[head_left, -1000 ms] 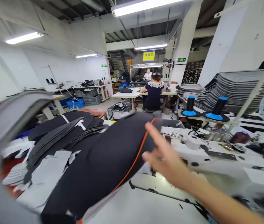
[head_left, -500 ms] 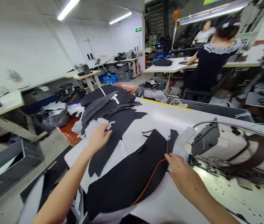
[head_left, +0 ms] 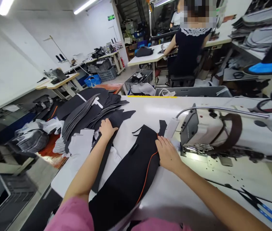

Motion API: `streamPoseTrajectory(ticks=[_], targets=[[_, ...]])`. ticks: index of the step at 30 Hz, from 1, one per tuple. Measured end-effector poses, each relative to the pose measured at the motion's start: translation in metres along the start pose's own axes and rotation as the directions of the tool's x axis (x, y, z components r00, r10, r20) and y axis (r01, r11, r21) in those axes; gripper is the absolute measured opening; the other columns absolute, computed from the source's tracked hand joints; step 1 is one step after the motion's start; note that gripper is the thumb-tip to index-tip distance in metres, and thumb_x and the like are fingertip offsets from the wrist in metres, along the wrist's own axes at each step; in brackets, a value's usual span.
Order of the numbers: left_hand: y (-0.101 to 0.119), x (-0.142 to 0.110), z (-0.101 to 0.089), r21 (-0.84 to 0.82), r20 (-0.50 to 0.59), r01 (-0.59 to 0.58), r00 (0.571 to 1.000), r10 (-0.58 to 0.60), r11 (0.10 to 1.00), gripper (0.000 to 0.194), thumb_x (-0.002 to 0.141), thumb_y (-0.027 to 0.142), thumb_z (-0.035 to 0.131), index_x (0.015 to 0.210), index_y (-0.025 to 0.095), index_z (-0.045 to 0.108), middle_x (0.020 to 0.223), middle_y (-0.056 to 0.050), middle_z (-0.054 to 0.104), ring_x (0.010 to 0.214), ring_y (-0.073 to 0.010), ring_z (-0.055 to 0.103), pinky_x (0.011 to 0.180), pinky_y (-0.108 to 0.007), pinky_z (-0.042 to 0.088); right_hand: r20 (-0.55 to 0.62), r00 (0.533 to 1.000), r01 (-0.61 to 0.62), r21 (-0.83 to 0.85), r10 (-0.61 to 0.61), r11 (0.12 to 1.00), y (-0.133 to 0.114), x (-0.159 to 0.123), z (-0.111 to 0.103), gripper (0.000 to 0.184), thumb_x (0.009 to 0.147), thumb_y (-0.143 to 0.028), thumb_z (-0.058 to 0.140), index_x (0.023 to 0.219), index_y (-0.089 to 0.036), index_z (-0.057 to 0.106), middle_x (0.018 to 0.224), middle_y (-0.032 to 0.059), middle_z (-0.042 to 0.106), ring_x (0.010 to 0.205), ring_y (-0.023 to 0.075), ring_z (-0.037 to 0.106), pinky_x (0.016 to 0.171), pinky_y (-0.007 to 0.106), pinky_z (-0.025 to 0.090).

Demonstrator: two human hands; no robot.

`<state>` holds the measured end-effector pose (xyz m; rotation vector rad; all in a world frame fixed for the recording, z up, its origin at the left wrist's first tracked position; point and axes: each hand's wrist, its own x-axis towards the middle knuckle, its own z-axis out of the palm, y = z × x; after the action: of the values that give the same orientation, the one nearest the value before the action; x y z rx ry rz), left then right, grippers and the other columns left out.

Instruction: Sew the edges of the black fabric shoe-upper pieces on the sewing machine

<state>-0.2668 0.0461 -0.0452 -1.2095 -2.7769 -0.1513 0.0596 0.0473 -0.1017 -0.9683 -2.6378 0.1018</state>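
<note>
A black fabric panel (head_left: 128, 173) with orange piping (head_left: 146, 173) along its curved edge lies across the white table in front of me. My right hand (head_left: 168, 154) grips that edge beside the sewing machine (head_left: 203, 134); its thumb is hidden. Farther left, my left hand (head_left: 107, 129) rests on a long dark fabric piece (head_left: 102, 163), thumb spread from the fingers. White cut pieces (head_left: 80, 142) sit left of that hand. Behind it is a pile of dark cut panels (head_left: 83, 112), part of it tied with a white strip (head_left: 97, 102).
Blue-handled scissors (head_left: 263, 208) lie at the lower right. A grey crate (head_left: 193, 92) stands behind the table's far edge. A co-worker (head_left: 189, 54) sits at another table beyond. More crates (head_left: 13, 199) stand on the floor at left.
My left hand has moved from the white pieces onto the long dark piece. My right hand stays at the panel's piped edge. The view has turned right.
</note>
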Motion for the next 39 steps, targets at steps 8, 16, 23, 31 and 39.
streamPoseTrajectory(ticks=[8,16,23,31,39], targets=[[0.070,-0.103,-0.041,-0.020,-0.163,-0.661,0.742,0.650,0.750,0.032,0.092,0.021,0.038,0.122,0.025,0.050,0.117,-0.005,0.055,0.092,-0.0175,0.060,0.073,-0.026,0.049,0.031,0.998,0.051,0.080,-0.054,0.995,-0.009,-0.036,-0.012,0.049,0.072,-0.010,0.052,0.122,-0.010,0.055,0.130,0.0195,0.047,0.126,0.0301,0.038,0.109,0.047,0.027],[0.129,-0.206,-0.014,-0.191,0.177,-0.908,0.342,0.923,0.373,0.027,0.079,0.009,0.044,0.101,0.015,0.058,0.134,-0.008,0.049,0.113,-0.0225,0.048,0.092,-0.033,0.049,0.096,0.993,0.050,0.161,-0.066,0.986,-0.012,-0.114,-0.028,0.049,0.079,-0.016,0.052,0.127,-0.018,0.052,0.132,0.0166,0.048,0.132,0.0294,0.031,0.110,0.056,0.020],[0.148,-0.219,-0.016,-0.208,0.278,-0.933,0.230,0.933,0.293,0.062,0.076,0.014,0.044,0.137,0.009,0.036,0.146,-0.012,0.035,0.113,-0.0253,0.048,0.093,-0.035,0.048,0.080,0.997,-0.005,0.163,-0.009,0.987,-0.010,-0.139,-0.032,0.047,0.081,-0.022,0.051,0.128,-0.018,0.052,0.133,0.0204,0.046,0.132,0.0336,0.030,0.105,0.062,0.022],[0.157,-0.220,-0.012,-0.141,0.310,-0.935,0.272,0.911,0.327,0.067,0.077,0.015,0.043,0.142,0.010,0.029,0.148,-0.012,0.033,0.111,-0.0258,0.048,0.085,-0.034,0.051,0.096,0.995,-0.031,0.175,0.014,0.984,-0.010,-0.138,-0.032,0.049,0.081,-0.022,0.049,0.130,-0.016,0.049,0.135,0.0222,0.044,0.134,0.0350,0.027,0.104,0.064,0.020],[0.172,-0.217,-0.014,-0.137,0.326,-0.929,0.286,0.901,0.344,0.064,0.076,0.014,0.042,0.140,0.014,0.034,0.147,-0.008,0.035,0.105,-0.0248,0.049,0.081,-0.035,0.052,0.087,0.994,-0.077,0.187,0.061,0.979,-0.001,-0.135,-0.034,0.056,0.079,-0.018,0.049,0.135,-0.018,0.045,0.136,0.0198,0.044,0.133,0.0337,0.029,0.105,0.064,0.019]])
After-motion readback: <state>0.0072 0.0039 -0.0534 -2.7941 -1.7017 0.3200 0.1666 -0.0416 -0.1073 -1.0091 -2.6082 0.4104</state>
